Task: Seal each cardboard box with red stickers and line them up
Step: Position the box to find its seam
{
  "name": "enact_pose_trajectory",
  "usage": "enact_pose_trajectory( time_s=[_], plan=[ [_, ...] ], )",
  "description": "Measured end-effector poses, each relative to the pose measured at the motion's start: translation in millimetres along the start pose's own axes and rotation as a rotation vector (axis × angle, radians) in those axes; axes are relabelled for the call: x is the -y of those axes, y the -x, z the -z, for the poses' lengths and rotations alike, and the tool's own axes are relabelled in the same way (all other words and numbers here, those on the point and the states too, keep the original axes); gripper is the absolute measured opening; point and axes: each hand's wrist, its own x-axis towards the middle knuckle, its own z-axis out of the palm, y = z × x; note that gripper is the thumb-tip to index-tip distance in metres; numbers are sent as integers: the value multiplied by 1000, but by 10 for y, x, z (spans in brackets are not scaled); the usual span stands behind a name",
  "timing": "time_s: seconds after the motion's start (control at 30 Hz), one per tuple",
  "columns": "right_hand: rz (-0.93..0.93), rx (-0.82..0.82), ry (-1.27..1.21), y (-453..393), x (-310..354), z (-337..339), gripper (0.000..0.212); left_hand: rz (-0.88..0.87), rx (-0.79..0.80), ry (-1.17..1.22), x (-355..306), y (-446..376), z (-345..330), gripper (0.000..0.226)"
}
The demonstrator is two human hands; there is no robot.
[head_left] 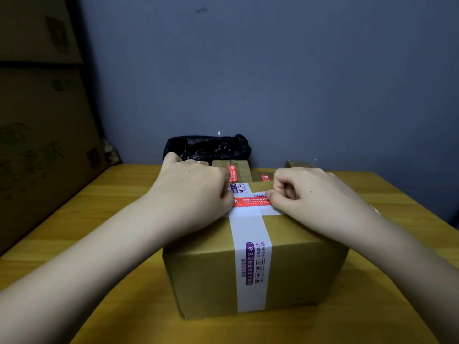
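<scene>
A cardboard box [206,274] crossed with white printed tape stands on the wooden table right in front of me. A red sticker [251,201] lies across the tape on the box's top. My left hand [193,189] pinches the sticker's left end with curled fingers. My right hand [305,194] has its fingers curled and its thumb pressing on the sticker's right end. Behind this box stand smaller cardboard boxes, one carrying a red sticker [233,173] and another box with a red sticker [265,177]; they are mostly hidden by my hands.
A black plastic bag [208,146] lies against the blue-grey wall at the table's back. A further box corner [295,163] shows at the back right. Large cardboard cartons [42,135] are stacked to the left of the yellow wooden table [104,194].
</scene>
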Motion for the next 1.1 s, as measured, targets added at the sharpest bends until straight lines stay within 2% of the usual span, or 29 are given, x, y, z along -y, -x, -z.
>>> enact_pose_trajectory(
  time_s=[0.4, 0.53, 0.63, 0.73, 0.8, 0.87, 0.97, 1.1],
  plan=[
    [-28, -20, 51, 18, -15, 2, 28, 64, -36, -4, -17, 43, 4, 34],
    [-50, -11, -40, 48, -80, -19, 12, 121, -15, 151, 73, 88, -1, 22],
    [-50, -56, -118, 83, -147, -24, 8, 99, -135, 282, 126, 177, -15, 11],
    [40, -104, -154, 202, -196, 35, 28, 1, -166, 400, 127, 337, 5, 41],
    [139, 31, -120, 297, -184, 69, 49, -91, -62, 448, 97, 436, 24, 64],
    [196, 194, -62, 361, -148, 64, 67, -139, 63, 432, 76, 505, 9, 77],
    [220, 315, 64, 398, -124, 20, 80, -185, 155, 384, 76, 552, -11, 84],
    [206, 355, 106, 410, -132, 31, 83, -234, 223, 356, 126, 554, -11, 84]
  ],
)
